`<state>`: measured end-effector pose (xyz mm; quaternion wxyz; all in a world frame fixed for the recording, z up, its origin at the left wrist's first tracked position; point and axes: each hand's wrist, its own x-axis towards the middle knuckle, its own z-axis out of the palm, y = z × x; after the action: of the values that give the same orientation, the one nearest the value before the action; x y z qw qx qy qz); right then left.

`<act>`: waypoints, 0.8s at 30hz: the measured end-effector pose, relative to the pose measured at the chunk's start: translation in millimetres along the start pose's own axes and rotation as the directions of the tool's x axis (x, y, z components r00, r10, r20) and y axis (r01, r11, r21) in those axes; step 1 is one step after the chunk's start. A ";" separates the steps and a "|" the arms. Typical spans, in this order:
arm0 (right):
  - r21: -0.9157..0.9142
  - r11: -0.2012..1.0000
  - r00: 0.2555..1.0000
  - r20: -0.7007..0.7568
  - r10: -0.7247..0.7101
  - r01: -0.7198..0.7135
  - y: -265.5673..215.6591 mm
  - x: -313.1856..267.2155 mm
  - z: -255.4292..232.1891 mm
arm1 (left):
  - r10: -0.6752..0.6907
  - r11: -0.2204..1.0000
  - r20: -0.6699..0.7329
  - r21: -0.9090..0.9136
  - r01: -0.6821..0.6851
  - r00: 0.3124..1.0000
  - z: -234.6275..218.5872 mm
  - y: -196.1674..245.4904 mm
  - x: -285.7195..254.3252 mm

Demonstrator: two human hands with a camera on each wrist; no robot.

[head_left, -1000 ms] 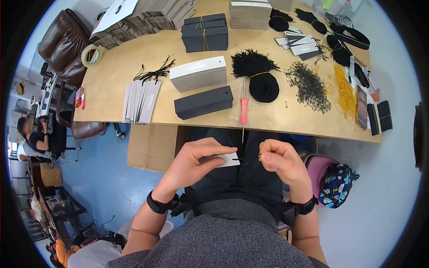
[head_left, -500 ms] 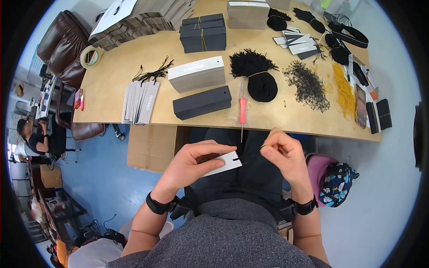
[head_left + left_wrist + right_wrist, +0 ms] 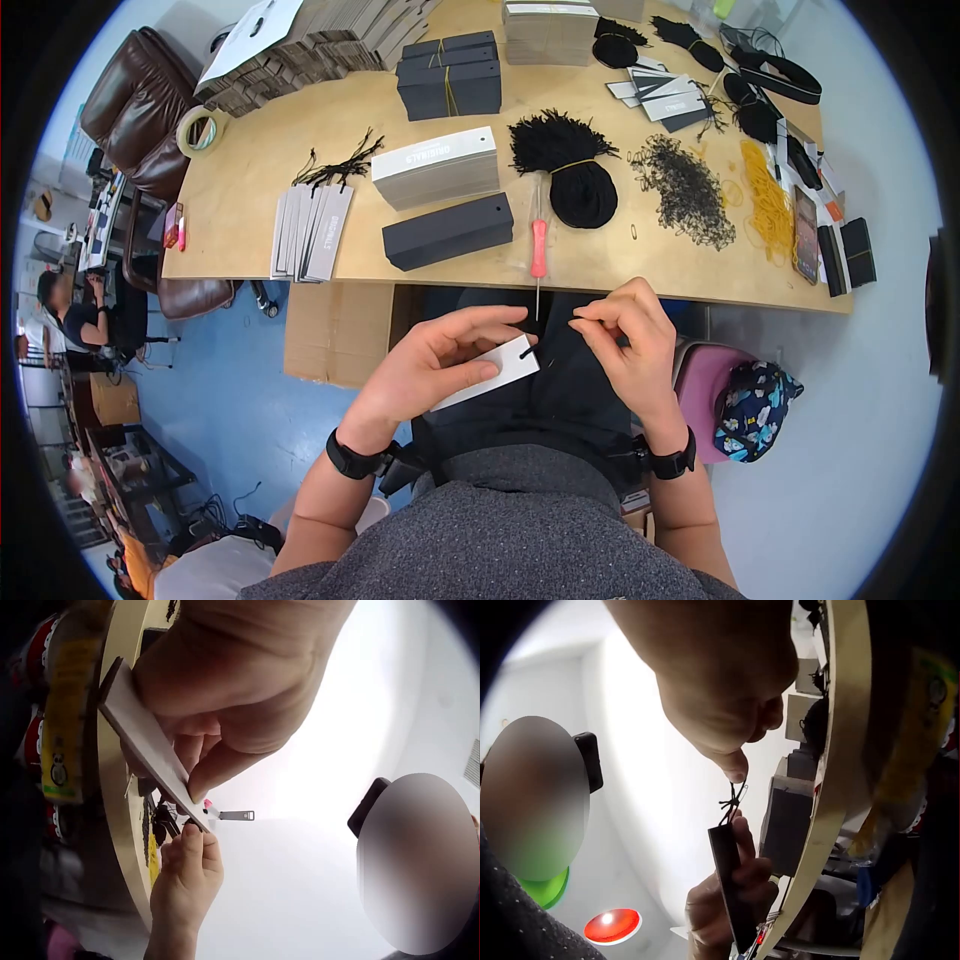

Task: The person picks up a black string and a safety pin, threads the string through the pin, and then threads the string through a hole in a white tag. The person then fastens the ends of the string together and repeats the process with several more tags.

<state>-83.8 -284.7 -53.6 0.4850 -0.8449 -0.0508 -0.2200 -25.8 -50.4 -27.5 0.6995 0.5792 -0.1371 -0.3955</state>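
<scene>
My left hand (image 3: 430, 362) holds a hang tag (image 3: 510, 370) between thumb and fingers, its white face up in the head view. A black cord (image 3: 733, 806) comes from the hole at the tag's right end; in the right wrist view it shows a knot and loose ends. My right hand (image 3: 635, 345) pinches the cord's far end between thumb and forefinger, a short way right of the tag. The tag's dark face and my left fingers behind it show in the right wrist view. Both hands are over the lap, in front of the table edge.
On the table (image 3: 300, 130) lie finished-looking tags with cords (image 3: 312, 232), a dark tag stack (image 3: 448, 232), a white tag stack (image 3: 435, 170), a black cord bundle (image 3: 582, 195), a red-handled screwdriver (image 3: 539, 250), a pile of small pins (image 3: 685, 190) and yellow rubber bands (image 3: 765, 205).
The tag has come further into view and tilts up at its right end. My right hand has turned, its pinching fingertips now higher and further left; my left fingers have lifted slightly off the tag.
</scene>
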 end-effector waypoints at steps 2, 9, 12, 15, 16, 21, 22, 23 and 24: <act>0.018 1.000 0.999 0.044 -0.026 0.025 -5.7 0.9 -2.5 | 0.000 1.000 0.015 -0.013 0.000 1.000 1.2 0.9 1.5; 0.208 0.975 0.993 0.099 0.059 -0.079 -11.5 -3.2 9.5 | -0.047 0.997 0.079 -0.049 0.051 0.996 4.7 0.6 3.5; 0.126 0.992 1.000 0.016 0.007 -0.009 -7.9 -2.9 10.6 | -0.035 0.997 0.118 -0.057 0.042 0.992 3.7 1.3 1.8; -0.024 0.993 0.992 -0.045 -0.116 0.115 2.1 -2.3 5.7 | -0.010 0.999 0.099 -0.053 0.015 0.995 0.9 0.6 1.0; -0.038 0.994 0.994 -0.028 -0.108 0.107 0.5 -2.3 2.0 | -0.010 0.998 0.098 -0.053 0.015 0.995 0.4 0.5 1.4; -0.123 0.966 0.974 0.013 -0.227 0.227 -1.0 -0.4 -2.8 | -0.013 0.999 0.086 -0.040 0.016 0.996 -1.5 0.7 2.1; -0.138 0.953 0.963 0.031 -0.268 0.269 -1.2 0.0 -1.3 | -0.013 0.999 0.089 -0.040 0.017 0.996 -0.8 0.2 2.3; -0.141 0.953 0.963 0.029 -0.268 0.269 -3.2 -0.3 0.8 | -0.038 0.996 0.090 -0.081 0.045 0.995 0.4 -0.8 3.0; -0.094 0.956 0.960 0.049 -0.274 0.278 -6.4 -1.1 4.3 | -0.062 0.990 0.090 -0.122 0.073 0.994 1.4 -1.4 3.3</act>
<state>-85.4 -277.6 -50.8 0.4059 -0.8563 -0.1658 -0.2729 -25.1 -53.7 -29.2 0.7142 0.5209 -0.1221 -0.4513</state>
